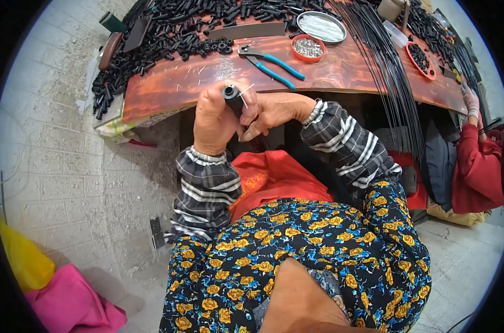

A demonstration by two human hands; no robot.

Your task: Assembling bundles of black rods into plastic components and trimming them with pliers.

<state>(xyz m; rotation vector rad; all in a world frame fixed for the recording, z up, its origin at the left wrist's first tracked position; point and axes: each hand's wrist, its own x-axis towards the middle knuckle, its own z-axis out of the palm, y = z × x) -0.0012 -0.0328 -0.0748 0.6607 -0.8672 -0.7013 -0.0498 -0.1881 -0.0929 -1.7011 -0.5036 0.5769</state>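
My left hand (210, 122) is closed around a short black tubular part (231, 93), its round hollow end facing up. My right hand (271, 114) meets it from the right, with thumb and fingers pinched together close to the tube's lower part. What sits in that pinch is hidden. A thin white strip (247, 88) sticks out between the hands beside the tube. Both hands are over the near edge of the reddish table (174, 91). Just beyond them lie pliers (274, 62) with blue handles, their jaws pointing left.
Piles of black tubular parts (180, 33) cover the table's far and left sides. A red bowl (308, 49) holds small metal pieces; a round tray (321, 28) holds white strips. Long black cables (388, 72) hang over the edge. A red-sleeved co-worker (477, 166) is at right.
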